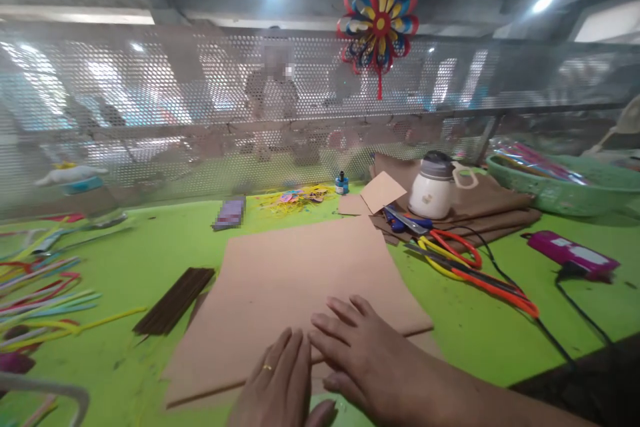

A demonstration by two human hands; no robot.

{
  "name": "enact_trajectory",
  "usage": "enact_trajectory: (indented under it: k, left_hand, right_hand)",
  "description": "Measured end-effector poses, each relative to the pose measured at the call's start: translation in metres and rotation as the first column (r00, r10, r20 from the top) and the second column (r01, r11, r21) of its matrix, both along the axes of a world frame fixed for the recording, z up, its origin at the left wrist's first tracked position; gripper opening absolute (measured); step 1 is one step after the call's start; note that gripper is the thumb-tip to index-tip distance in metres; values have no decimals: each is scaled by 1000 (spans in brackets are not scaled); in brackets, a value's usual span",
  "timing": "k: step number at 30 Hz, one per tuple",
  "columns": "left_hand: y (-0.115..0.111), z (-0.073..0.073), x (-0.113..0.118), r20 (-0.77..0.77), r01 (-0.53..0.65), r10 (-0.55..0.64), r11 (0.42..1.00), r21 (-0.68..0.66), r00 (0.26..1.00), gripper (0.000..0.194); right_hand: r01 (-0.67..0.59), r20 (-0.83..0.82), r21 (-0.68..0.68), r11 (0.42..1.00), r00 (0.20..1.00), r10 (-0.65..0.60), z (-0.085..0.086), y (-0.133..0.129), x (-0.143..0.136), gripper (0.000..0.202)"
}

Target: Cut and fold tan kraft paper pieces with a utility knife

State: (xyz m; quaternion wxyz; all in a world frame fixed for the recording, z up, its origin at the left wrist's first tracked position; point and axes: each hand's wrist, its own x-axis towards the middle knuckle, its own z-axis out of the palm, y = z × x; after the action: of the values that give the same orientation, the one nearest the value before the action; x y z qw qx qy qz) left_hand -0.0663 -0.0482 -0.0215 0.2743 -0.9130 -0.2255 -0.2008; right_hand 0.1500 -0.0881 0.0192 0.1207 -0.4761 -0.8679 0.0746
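Note:
A large tan sheet [305,274], perhaps foam or thick paper, lies flat on the green tabletop [150,234]. My left hand [280,380] rests on its near edge, fingers stretched out together, a ring on one of them. Beside it my right hand [365,360] lies flat on the same edge with its fingers spread. Neither hand grips anything. Part of another tan piece [425,345] shows beneath the sheet at the right. A bundle of dark brown strips [175,300] lies left of the sheet.
Scissors with red handles [455,244], a white jug [433,190], folded brown cloth-like material [500,214] and a purple power bank [573,254] with a cable stand to the right. Colourful strips [45,300] lie left. Behind is a perforated screen [200,94]; a paper flower [380,24] hangs above.

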Motion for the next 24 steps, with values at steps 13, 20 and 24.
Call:
enact_trajectory:
  k: [13,20,24]
  left_hand:
    - [-5,-14,0,-65,-43,40,998,-45,997,73]
    - [-4,-11,0,-30,-50,50,999,-21,998,69]
    - [1,-9,-3,-33,-15,16,999,33,999,69]
  right_hand:
    - [8,109,82,997,994,-17,-12,4,10,49]
    - [10,133,76,997,991,-20,-12,7,18,47]
    - [58,77,-5,998,995,-58,-8,7,18,46]
